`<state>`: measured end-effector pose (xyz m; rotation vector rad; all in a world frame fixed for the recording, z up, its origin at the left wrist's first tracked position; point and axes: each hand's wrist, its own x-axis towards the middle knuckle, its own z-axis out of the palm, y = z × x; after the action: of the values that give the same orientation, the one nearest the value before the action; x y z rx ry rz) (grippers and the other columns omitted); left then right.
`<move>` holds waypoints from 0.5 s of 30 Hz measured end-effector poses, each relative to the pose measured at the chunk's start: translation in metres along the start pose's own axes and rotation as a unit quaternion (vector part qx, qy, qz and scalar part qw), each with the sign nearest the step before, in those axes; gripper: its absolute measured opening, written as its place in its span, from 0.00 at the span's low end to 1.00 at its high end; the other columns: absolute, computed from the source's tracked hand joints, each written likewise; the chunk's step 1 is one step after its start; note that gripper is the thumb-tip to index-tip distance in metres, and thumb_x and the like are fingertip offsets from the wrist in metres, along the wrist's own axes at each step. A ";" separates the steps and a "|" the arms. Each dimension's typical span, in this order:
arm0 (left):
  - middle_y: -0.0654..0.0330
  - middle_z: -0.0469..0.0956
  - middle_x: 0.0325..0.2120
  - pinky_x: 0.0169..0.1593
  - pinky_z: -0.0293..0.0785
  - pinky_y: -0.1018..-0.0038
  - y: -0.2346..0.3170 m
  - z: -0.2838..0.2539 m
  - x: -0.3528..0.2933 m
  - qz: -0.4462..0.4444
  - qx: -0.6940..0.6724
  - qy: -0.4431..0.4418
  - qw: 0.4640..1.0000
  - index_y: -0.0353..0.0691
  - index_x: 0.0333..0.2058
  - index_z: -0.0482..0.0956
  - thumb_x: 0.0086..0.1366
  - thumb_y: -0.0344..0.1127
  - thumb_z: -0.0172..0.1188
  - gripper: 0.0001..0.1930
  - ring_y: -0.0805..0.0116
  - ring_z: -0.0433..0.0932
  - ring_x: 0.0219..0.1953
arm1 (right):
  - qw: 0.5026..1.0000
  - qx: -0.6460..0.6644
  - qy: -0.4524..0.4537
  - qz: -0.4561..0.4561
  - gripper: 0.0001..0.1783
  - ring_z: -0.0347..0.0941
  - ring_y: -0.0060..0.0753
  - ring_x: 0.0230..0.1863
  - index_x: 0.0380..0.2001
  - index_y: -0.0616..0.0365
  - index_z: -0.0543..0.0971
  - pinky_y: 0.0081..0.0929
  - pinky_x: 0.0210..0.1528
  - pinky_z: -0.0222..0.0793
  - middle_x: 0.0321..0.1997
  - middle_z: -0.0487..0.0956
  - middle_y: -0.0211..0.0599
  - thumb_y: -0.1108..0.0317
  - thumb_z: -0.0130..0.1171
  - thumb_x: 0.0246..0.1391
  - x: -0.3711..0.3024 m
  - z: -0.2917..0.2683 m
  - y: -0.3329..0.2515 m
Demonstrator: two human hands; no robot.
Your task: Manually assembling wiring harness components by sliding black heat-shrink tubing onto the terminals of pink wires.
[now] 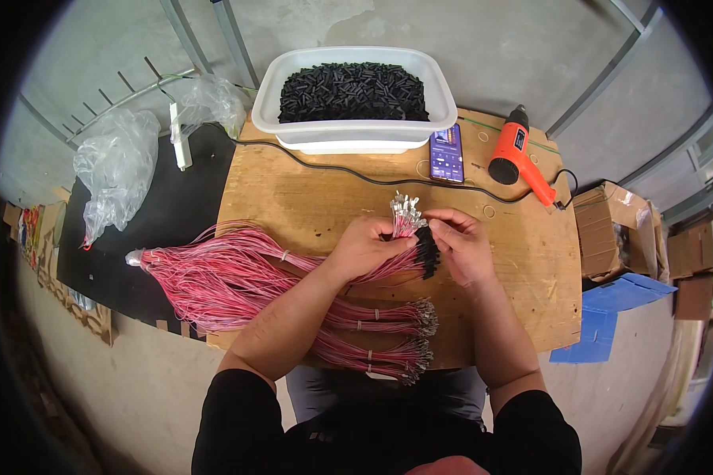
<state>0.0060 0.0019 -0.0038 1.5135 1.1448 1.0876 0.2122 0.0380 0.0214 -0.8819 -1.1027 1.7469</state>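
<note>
If my left hand (370,247), clamped on pink wires (404,227), slackens, they could splay toward three o'clock; what my right hand (462,244) holds is unclear.

We look from the person's head through the left of two side-by-side wide fisheye cameras, facing steeply down and forward over the light-brown wooden tabletop (531,269). The bare left hand (366,247) and bare right hand (463,244) sit fairly near us, mid-view; the black-sleeved arms (289,321) enter from the lower edge, and the plain grey wall (499,47) stands farther off, beyond the tabletop.
</note>
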 end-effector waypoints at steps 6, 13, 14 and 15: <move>0.58 0.85 0.29 0.37 0.76 0.77 -0.006 0.000 0.001 0.009 -0.033 -0.022 0.999 0.36 0.41 0.85 0.64 0.35 0.68 0.11 0.80 0.79 0.31 | 0.999 -0.017 -0.007 -0.030 0.06 0.59 0.09 0.22 0.39 0.64 0.82 0.13 0.24 0.51 0.24 0.74 0.20 0.73 0.64 0.59 0.003 -0.007 0.012; 0.61 0.85 0.32 0.41 0.75 0.78 -0.001 0.000 0.000 0.000 -0.014 -0.048 0.999 0.35 0.41 0.85 0.64 0.33 0.67 0.10 0.80 0.79 0.35 | 0.999 -0.021 0.008 -0.024 0.06 0.59 0.09 0.21 0.38 0.64 0.82 0.13 0.23 0.51 0.24 0.74 0.19 0.74 0.64 0.59 0.003 -0.005 0.011; 0.60 0.85 0.29 0.39 0.76 0.77 -0.003 0.000 0.000 0.017 -0.025 -0.038 0.999 0.37 0.41 0.86 0.63 0.36 0.68 0.11 0.81 0.79 0.32 | 1.000 -0.016 0.009 -0.022 0.05 0.59 0.08 0.21 0.38 0.64 0.82 0.13 0.23 0.51 0.24 0.74 0.20 0.74 0.64 0.59 0.003 -0.006 0.011; 0.60 0.85 0.29 0.39 0.76 0.77 -0.005 0.000 0.000 0.017 -0.024 -0.037 0.999 0.37 0.41 0.86 0.63 0.36 0.68 0.11 0.81 0.79 0.32 | 1.000 -0.012 0.011 -0.021 0.05 0.59 0.08 0.21 0.38 0.64 0.82 0.12 0.23 0.51 0.24 0.75 0.20 0.74 0.64 0.59 0.003 -0.006 0.011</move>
<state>0.0056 0.0024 -0.0085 1.5276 1.0376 1.0655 0.2133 0.0404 0.0086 -0.8841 -1.1222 1.6901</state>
